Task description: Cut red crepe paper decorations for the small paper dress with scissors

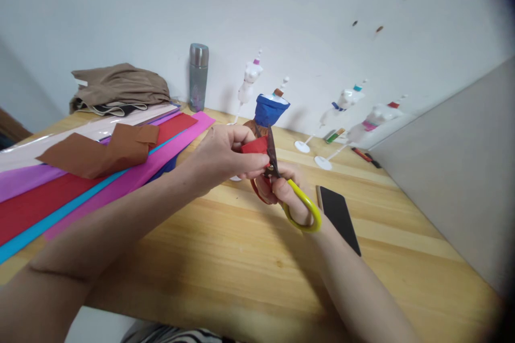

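Red fabric piece above wooden tabletop, pinched between thumb and fingers of the left hand, at the blades of yellow-handled scissors. Scissors clasped in the right hand, fingers curled about the handles. Behind, blue-wrapped dress form.

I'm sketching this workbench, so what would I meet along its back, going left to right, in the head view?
Brown cloth pile, grey flask, pink-collared mannequin, blue-wrapped mannequin, turquoise-collared mannequin, red-collared mannequin.
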Motion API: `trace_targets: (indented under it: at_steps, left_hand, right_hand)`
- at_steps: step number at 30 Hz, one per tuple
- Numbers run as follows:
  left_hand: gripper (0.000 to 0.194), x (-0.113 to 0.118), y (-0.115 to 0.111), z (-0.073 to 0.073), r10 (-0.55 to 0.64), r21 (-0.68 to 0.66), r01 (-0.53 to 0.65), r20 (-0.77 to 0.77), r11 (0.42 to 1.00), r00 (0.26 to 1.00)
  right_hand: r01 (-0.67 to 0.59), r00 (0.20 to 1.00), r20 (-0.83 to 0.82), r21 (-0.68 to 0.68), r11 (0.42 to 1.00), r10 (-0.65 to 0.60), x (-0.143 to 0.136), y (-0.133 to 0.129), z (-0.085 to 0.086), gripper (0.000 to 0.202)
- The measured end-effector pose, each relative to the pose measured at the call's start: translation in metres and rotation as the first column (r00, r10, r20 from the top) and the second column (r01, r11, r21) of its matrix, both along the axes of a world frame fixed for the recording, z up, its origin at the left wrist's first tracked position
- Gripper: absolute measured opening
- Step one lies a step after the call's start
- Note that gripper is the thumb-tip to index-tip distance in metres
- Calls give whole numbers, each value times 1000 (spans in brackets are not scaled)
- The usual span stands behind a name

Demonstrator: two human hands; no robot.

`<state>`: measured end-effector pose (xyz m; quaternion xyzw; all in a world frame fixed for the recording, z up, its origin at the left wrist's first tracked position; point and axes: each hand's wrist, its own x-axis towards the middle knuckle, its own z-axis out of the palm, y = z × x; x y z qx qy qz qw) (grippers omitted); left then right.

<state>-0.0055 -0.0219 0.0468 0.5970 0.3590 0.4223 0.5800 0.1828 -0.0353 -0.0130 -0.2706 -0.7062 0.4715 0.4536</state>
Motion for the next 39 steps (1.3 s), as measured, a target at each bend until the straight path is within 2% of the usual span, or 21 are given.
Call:
trace_targets:
  at_steps: [7,21,39]
  left_hand:
    - [17,-1,0,0,-7,10,7,1,1000,1000]
    - [17,1,-3,3,7,-9,-8,-41,1000,999]
    - [17,-1,-3,3,-10,-33,8,-61,999,998]
  right_hand:
    - [-43,999,21,74,996,41,1,2,0,46]
    - [16,995,99,150,989,-31,-3,1,7,53]
    - [27,997,72,66,997,-32,-2,-1,6,55]
